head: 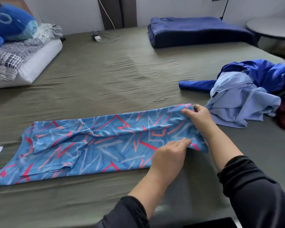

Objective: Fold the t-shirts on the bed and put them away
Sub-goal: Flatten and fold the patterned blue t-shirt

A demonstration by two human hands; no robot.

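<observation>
The patterned t-shirt (92, 147) lies flat across the middle of the frame on the olive bed sheet (105, 76), already narrowed into a long strip, its sleeves tucked in at the left. Both hands sit at its right end. To do this fold well, I'd say both corners should be lifted together and level, carried leftward so the hem lands square on the shoulders, then smoothed flat; uneven corners would leave a skewed edge.

The right hand (199, 117), right of centre, pinches the far corner, thumb and fingers closed on the cloth. The left hand (169, 155), just below it, grips the near corner, fingers curled onto the fabric.

A heap of blue garments (247, 89) waits at the right edge, still unfolded.
</observation>
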